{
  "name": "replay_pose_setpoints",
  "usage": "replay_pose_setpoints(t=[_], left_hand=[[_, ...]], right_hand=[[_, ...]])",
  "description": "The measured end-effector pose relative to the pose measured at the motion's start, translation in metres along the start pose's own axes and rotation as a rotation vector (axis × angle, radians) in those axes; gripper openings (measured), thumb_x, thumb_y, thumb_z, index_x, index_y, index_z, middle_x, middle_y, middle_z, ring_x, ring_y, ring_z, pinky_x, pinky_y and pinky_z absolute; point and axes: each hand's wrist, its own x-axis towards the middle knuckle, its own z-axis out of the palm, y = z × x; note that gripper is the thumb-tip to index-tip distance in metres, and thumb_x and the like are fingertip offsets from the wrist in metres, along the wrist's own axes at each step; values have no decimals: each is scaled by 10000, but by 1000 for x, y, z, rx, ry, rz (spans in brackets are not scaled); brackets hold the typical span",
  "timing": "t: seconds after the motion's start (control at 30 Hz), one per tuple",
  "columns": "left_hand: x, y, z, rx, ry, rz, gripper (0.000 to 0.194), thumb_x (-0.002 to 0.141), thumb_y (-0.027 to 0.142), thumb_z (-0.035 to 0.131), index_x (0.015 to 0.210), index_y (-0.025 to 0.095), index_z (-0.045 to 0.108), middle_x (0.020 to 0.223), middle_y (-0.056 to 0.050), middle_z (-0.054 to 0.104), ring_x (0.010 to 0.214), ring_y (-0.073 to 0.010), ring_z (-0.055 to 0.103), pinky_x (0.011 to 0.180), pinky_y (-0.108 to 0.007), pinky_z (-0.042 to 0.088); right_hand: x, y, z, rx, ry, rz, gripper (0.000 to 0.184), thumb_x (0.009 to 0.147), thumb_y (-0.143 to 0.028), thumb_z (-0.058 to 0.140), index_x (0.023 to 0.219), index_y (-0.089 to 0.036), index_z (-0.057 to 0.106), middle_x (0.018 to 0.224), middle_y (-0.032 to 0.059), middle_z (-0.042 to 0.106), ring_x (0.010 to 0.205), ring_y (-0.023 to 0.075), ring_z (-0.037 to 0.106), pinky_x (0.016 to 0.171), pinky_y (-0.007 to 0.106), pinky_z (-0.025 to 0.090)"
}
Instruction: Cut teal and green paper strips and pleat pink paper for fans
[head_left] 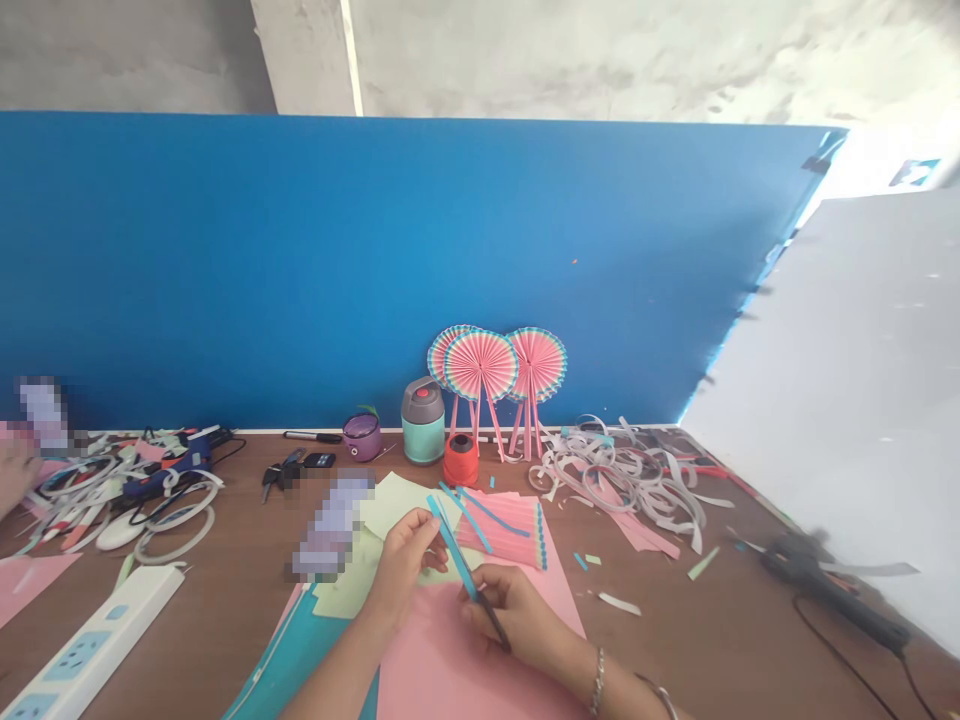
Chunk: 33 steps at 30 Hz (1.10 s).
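Note:
A narrow blue paper strip (451, 545) is pinched at its upper end between the thumb and fingers of my left hand (407, 550). My right hand (517, 608) grips a pair of scissors (495, 622) by its dark handles. The blades lie along the strip's lower part, so I cannot tell how far apart they are. Below both hands spreads a large pink sheet (457, 665). Just beyond them is a pleated pink paper piece (504, 540) with a blue-and-cream edge, and loose blue strips (499, 515) rest on it.
Pink paper fans (481, 365) stand against the blue partition (300, 250). Nearby are a teal jar (424, 438), a red container (460, 462) and a purple cup (361, 438). Curled paper strips (622, 480) and a glue gun (840, 590) lie right; a power strip (97, 640) and another person's hand (16, 472) are left.

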Motion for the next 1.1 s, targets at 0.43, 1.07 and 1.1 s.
replay_pose_setpoints(t=[0.43, 1.07, 1.1], left_hand=[[3, -5, -3, 43, 10, 51, 213, 720, 359, 601, 655, 191, 488, 538, 55, 495, 513, -100, 499, 509, -214, 447], [2, -4, -2, 54, -41, 24, 213, 722, 339, 594, 639, 190, 466, 521, 52, 507, 497, -96, 496, 513, -218, 436], [2, -4, -2, 53, -42, 24, 211, 721, 337, 595, 640, 190, 467, 522, 52, 506, 499, -97, 496, 512, -217, 435]], right_hand=[[-1, -2, 0, -17, -7, -8, 220, 603, -271, 683, 731, -141, 559, 421, -87, 444, 348, 43, 346, 344, 158, 255], [0, 1, -1, 6, -4, -10, 255, 606, -320, 704, 698, -147, 542, 418, -90, 421, 346, 35, 318, 351, 166, 227], [-1, 0, -1, 10, -4, -6, 241, 605, -308, 695, 694, -148, 539, 422, -89, 423, 349, 35, 317, 353, 166, 228]])
